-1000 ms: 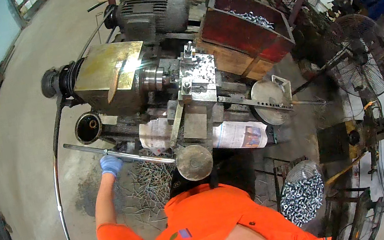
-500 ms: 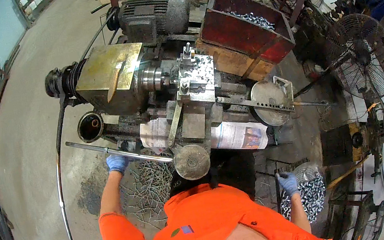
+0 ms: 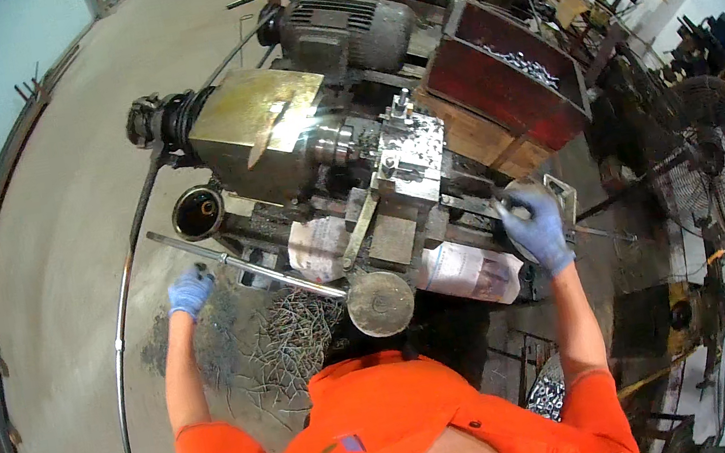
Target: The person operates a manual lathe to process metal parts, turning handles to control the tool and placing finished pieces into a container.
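My left hand (image 3: 191,293), in a blue glove, is at the left, just below the long steel rod (image 3: 240,263). Its fingers are curled in, and a small dark spot shows at their tips; what they hold, if anything, I cannot make out. My right hand (image 3: 540,232), also gloved, is raised by the right end of the flat lever (image 3: 473,206) on the lathe. Thumb and fingers bend toward each other; anything between them is too small to name. The tool block (image 3: 412,147) and chuck (image 3: 333,145) are in front of me, beyond both hands.
Thin metal scraps (image 3: 290,337) are heaped on the floor at the lower left. A basket of shiny metal pieces (image 3: 547,396) stands below my right forearm. A red bin (image 3: 500,77) with more pieces is beyond the lathe. A fan (image 3: 710,143) stands far right.
My right hand has risen from the basket of metal pieces to the lever's end. My left hand has come away from the steel rod, slightly leftward. The whole view has shifted and tilted.
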Motion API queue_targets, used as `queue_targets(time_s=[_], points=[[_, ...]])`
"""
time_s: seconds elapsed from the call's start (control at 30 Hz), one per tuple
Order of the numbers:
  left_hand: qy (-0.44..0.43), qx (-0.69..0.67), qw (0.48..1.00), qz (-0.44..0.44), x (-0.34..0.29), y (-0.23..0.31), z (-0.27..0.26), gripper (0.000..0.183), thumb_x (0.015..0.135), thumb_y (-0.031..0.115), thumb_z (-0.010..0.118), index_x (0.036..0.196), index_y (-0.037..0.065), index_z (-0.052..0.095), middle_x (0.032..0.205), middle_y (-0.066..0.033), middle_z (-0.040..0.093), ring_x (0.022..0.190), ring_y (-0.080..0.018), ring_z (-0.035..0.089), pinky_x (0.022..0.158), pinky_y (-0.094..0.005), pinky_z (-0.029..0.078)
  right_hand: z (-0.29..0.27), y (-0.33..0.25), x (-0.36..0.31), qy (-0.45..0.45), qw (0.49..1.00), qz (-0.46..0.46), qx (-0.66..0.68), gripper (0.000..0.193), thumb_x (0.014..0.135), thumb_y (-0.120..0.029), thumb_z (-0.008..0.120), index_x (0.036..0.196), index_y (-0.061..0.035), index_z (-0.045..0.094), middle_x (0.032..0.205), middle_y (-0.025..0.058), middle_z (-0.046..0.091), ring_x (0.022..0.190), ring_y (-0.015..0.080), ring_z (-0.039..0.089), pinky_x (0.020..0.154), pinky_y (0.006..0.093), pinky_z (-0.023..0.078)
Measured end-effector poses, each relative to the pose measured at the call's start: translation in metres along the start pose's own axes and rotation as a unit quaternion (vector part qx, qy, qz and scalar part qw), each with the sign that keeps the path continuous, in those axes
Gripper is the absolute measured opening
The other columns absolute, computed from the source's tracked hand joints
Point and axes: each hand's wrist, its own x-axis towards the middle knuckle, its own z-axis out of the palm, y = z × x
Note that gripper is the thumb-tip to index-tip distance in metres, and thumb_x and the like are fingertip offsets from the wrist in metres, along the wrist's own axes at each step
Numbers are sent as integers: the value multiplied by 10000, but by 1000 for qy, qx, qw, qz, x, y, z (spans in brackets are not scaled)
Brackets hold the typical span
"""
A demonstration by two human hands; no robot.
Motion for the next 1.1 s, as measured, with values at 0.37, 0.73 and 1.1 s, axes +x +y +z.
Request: queue_targets(time_s=[0.37,0.73,1.1], points=[[251,-105,948,-168,-50,-160,-81,385,848,467,491,980,128,620,810,-144,645,763,-313,622,667,-421,470,136,-122,144,-254,930,-200,-174,470,749,-549,516,853,-127,695,829,155,644,840,307,591,825,387,434],[196,-36,950,-241,-128,33,-88,439,789,504,538,868,76,595,802,-181,638,771,-363,617,688,-449,470,149,-107,146,-270,931,-168,-180,560,769,-543,482,755,-14,665,739,200,629,748,353,603,741,413,463],[220,9,969,-116,-116,23,-90,445,805,416,558,1098,81,560,863,-176,639,782,-343,622,726,-440,469,136,-113,144,-233,942,-132,-202,509,767,-485,538,835,9,642,749,193,627,744,337,618,750,415,473]])
